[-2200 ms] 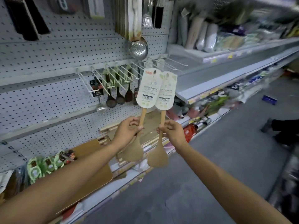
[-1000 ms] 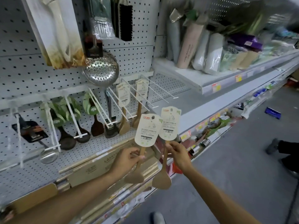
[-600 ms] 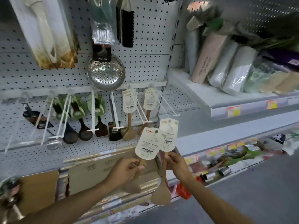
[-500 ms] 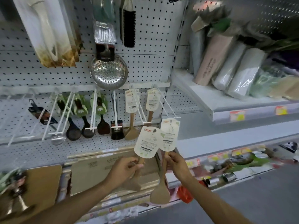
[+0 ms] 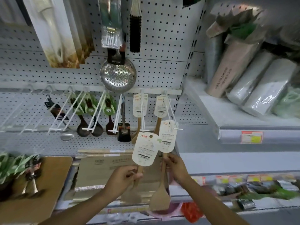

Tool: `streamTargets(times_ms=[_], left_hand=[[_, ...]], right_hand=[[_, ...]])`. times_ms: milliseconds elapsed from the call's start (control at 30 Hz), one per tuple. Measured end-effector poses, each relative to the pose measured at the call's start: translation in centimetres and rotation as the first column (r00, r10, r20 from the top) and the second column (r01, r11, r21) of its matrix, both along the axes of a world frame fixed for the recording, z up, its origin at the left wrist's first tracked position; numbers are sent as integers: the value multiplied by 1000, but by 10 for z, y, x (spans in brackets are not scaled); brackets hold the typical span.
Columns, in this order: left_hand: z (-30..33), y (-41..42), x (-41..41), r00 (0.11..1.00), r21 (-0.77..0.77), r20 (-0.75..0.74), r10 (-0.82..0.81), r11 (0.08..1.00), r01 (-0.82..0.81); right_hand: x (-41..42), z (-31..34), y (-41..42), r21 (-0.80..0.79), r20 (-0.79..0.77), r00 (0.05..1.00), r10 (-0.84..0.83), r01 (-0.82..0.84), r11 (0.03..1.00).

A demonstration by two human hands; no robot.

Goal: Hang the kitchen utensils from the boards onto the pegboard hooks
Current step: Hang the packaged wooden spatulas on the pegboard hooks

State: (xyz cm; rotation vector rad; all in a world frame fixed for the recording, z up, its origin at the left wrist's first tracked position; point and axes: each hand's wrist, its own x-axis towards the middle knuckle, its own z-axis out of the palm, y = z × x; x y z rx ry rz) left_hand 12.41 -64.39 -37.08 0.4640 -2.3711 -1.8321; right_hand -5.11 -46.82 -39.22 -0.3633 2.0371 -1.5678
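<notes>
My left hand (image 5: 123,177) grips the handle of a wooden spatula (image 5: 144,149) with a cream paper card on top, blade hanging down. My right hand (image 5: 174,167) grips a second wooden spatula (image 5: 167,137) the same way. Its card sits at the tip of the rightmost white hook (image 5: 174,118) on the pegboard (image 5: 162,70). Two more carded wooden spatulas (image 5: 139,104) hang on the hooks just behind. Wooden boards (image 5: 103,166) lie on the shelf under my hands.
A steel skimmer (image 5: 118,77) hangs above the hook row. Dark ladles and spoons (image 5: 90,114) with green cards hang to the left. A board (image 5: 48,181) with green-carded utensils (image 5: 17,164) lies lower left. Wrapped rolls (image 5: 253,82) stand on the right shelf.
My view has swung to face the pegboard and come closer. Both hands have carried the two spatulas up toward the right-hand hooks; the right spatula's card now reaches the hook tip.
</notes>
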Motion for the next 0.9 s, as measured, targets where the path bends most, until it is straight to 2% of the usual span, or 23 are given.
streamTargets(times_ms=[67,200,267,367,467,633,800,833,900], left_hand=[[1,1,-2,999,4,-2,41,999,-41],[1,2,-7,996,-16,-6,86,996,-86],[0,1,-8,995,-17,-2,102,995,-102],[0,3,-10,992,-16,9,124,992,-124],[-4,5,-10,989,1,18,147,989,-147],[-10,3,-9,990,11,33,138,990,-139],[-19,6,-12,988,24,41,149,988,-150],[-22,6,-13,986,20,44,159,987,-160],[-26,7,-14,986,14,47,159,987,-159]], right_hand=[[-17,1,-7,7,44,999,-7,7,1000],[-51,18,-29,-85,274,960,-52,78,993],[-65,28,-41,-65,307,951,-36,58,996],[-79,34,-52,-33,241,971,-7,16,999],[-92,33,-60,21,178,983,-49,46,999],[-107,32,-69,9,65,997,-37,36,999],[-101,27,-70,146,-71,997,-6,16,989],[-98,20,-69,185,-99,994,37,-19,983],[-85,15,-62,214,-115,964,241,-213,953]])
